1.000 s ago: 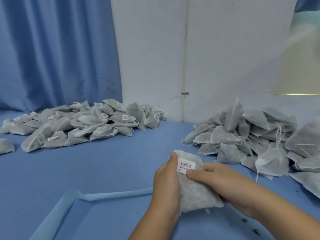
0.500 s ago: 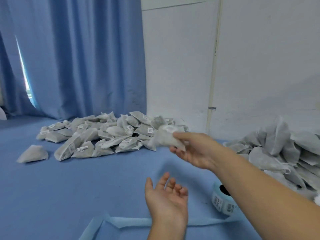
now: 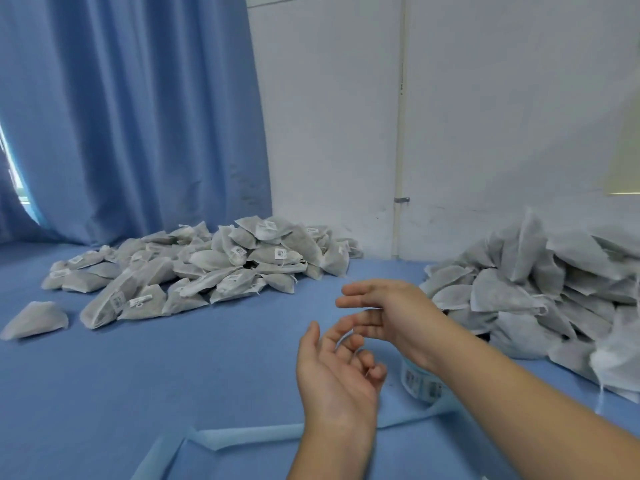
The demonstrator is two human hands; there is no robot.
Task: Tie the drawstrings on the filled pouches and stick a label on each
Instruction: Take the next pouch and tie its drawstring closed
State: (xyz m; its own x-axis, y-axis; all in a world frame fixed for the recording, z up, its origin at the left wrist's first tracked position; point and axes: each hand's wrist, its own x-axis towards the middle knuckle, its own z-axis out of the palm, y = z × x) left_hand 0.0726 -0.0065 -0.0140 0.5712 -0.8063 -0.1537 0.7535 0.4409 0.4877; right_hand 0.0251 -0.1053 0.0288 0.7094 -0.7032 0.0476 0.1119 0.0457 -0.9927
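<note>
Since left hand (image 3: 332, 379) and right hand (image 3: 384, 311) are spread, grip empty, you're between cycles: grab next from right-edge pouch pile (image 3: 540, 289).

Labelled pile (image 3: 207, 271) left, unlabelled pile (image 3: 540, 289) right.

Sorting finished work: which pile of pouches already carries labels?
The left pile, by the curtain: barcode stickers show on its pouches; the right pile shows none.

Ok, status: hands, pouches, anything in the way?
Left hand open, empty. Right hand open, empty. Pouches: labelled pile left, unlabelled pile right. Label roll partly hidden behind right wrist; nothing blocking.
</note>
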